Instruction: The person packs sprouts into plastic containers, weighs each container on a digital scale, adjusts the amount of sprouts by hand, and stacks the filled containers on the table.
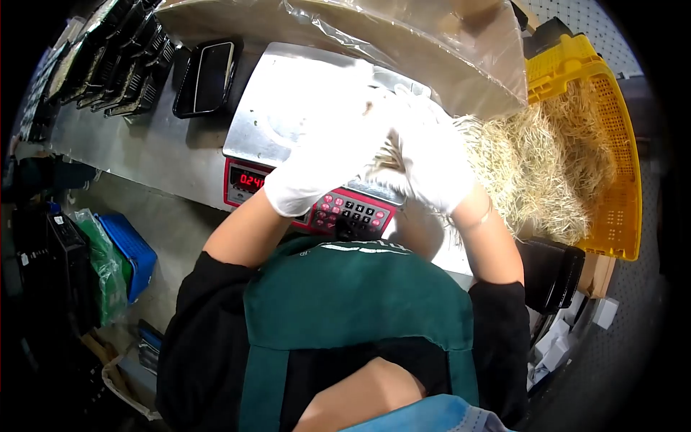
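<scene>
Both my hands wear white gloves and meet over a digital scale point(259, 129) with a silver pan and a red front. Between them is a small bunch of thin pale strands point(389, 156), its lower ends showing at the palms. My right hand point(437, 155) curls around the bunch from the right. My left hand point(335, 147) closes on it from the left, though glare washes out most of its fingers. A lit red display point(251, 180) begins with 0.24; my left wrist is near its right end. The keypad point(353, 214) shows below the gloves.
Right of the scale, a heap of pale strands point(547, 165) spills from a tipped yellow crate point(626, 165). A plastic-covered box point(432, 50) stands behind. At left are a black tray point(180, 90) and stacked black trays point(133, 83). A blue bin point(133, 252) is below.
</scene>
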{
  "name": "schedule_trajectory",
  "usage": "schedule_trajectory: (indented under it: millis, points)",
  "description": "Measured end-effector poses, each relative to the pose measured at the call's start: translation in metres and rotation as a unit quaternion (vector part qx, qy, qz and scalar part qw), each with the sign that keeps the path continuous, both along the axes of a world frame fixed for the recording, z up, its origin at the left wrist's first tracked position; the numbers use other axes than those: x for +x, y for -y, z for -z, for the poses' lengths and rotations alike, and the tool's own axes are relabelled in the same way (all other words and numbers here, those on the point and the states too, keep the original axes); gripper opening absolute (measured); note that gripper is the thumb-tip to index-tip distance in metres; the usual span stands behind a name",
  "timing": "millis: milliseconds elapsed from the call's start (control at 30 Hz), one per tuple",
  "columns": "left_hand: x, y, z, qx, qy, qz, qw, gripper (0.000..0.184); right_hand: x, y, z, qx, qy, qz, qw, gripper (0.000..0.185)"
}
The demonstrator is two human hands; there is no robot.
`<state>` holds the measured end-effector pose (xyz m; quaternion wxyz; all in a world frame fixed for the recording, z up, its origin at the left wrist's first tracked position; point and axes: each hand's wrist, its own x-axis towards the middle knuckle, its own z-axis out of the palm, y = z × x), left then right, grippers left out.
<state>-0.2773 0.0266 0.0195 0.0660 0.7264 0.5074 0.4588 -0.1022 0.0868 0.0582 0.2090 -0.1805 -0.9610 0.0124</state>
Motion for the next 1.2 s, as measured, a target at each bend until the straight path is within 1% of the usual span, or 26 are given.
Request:
schedule_trajectory:
  millis: [67,100,133,167,200,233,267,300,333,367,433,467,533,567,600,633,667,700,733,767,800,867,933,967,1133,1200]
  points:
    - [0.007,-0.005,-0.004,0.000,-0.060,-0.005,0.998,0.043,-0.005,-0.013,0.007,-0.007,0.044,0.031,0.999,0.050]
    - [0.010,-0.006,-0.005,-0.001,-0.088,-0.008,0.996,0.043,-0.011,-0.005,-0.001,-0.085,-0.015,0.041,0.995,0.037]
    - [0.013,-0.006,-0.007,-0.002,-0.115,-0.010,0.993,0.043,-0.010,-0.002,0.008,-0.090,0.025,0.034,0.995,0.031]
    - [0.018,-0.004,-0.009,-0.071,-0.111,-0.035,0.991,0.040,-0.009,-0.001,0.015,-0.084,0.006,0.031,0.996,0.030]
    - [0.022,-0.003,-0.010,-0.141,-0.108,-0.058,0.982,0.038,-0.006,0.001,0.020,-0.079,-0.013,0.029,0.996,0.029]
    - [0.020,-0.011,0.004,-0.066,-0.141,-0.031,0.987,0.036,-0.004,-0.003,0.023,-0.079,-0.001,0.020,0.997,0.030]
    - [0.017,-0.020,-0.002,-0.246,-0.180,0.015,0.952,0.033,-0.003,-0.008,0.024,-0.078,0.011,0.011,0.997,0.031]
    - [0.016,-0.017,-0.018,-0.248,-0.220,0.033,0.943,0.034,-0.002,-0.009,0.021,-0.047,0.036,0.021,0.998,0.044]
    - [0.014,-0.015,-0.031,-0.246,-0.261,0.048,0.932,0.036,0.001,-0.010,0.014,-0.042,0.033,0.024,0.998,0.044]
    - [0.008,-0.011,-0.030,-0.241,-0.267,0.047,0.932,0.036,0.006,-0.012,0.003,-0.066,0.005,0.002,0.998,0.053]
    - [-0.005,0.002,-0.016,-0.067,-0.163,0.008,0.984,0.057,0.018,-0.017,-0.010,-0.114,-0.008,-0.014,0.993,0.077]
    - [-0.007,0.011,-0.015,-0.066,-0.166,0.004,0.984,0.057,0.027,-0.018,-0.009,-0.111,-0.017,0.001,0.994,0.079]
    - [-0.007,0.024,-0.012,-0.062,-0.100,-0.013,0.993,0.072,0.038,-0.020,-0.005,-0.116,-0.025,0.025,0.993,0.080]
    - [-0.003,0.022,-0.006,-0.020,-0.117,-0.016,0.993,0.079,0.035,-0.020,0.003,-0.069,-0.007,0.018,0.997,0.078]
    - [0.004,0.021,-0.014,-0.006,-0.119,-0.004,0.993,0.076,0.027,-0.015,0.003,-0.025,0.014,0.010,1.000,0.076]
    - [0.009,0.013,-0.018,-0.015,-0.154,0.008,0.988,0.073,0.020,-0.006,-0.005,-0.158,0.115,0.047,0.980,0.070]
    - [0.010,0.003,-0.022,-0.018,-0.191,0.019,0.981,0.070,0.020,-0.004,0.004,-0.121,0.169,0.054,0.977,0.069]
    - [0.009,-0.004,-0.026,-0.016,-0.191,0.020,0.981,0.070,0.018,-0.004,0.013,-0.056,0.109,0.033,0.992,0.071]
    - [0.009,-0.009,-0.029,-0.119,-0.233,0.043,0.964,0.069,0.017,-0.004,0.018,0.011,0.049,0.011,0.999,0.073]
    - [0.009,-0.013,-0.031,-0.219,-0.274,0.066,0.934,0.068,0.019,-0.004,0.013,0.013,0.049,0.013,0.999,0.073]
    - [0.009,-0.013,-0.029,-0.217,-0.275,0.069,0.934,0.068,0.023,-0.004,0.004,0.027,0.072,0.025,0.997,0.076]
    - [0.006,-0.010,-0.021,-0.168,-0.187,0.080,0.964,0.070,0.036,-0.005,-0.013,0.039,0.096,0.041,0.994,0.079]
    - [0.005,-0.006,-0.018,-0.168,-0.181,0.087,0.965,0.073,0.051,-0.002,-0.024,-0.201,0.122,0.126,0.964,0.081]
    - [0.005,-0.004,-0.017,-0.172,-0.161,0.085,0.968,0.073,0.052,0.002,-0.022,-0.300,0.086,0.163,0.936,0.080]
    - [0.007,-0.004,-0.016,-0.203,-0.146,0.070,0.966,0.072,0.050,0.007,0.007,-0.193,0.037,0.163,0.967,0.069]
    - [0.008,-0.001,-0.018,-0.215,-0.142,0.069,0.964,0.073,0.057,0.000,-0.001,-0.182,0.125,0.140,0.965,0.061]
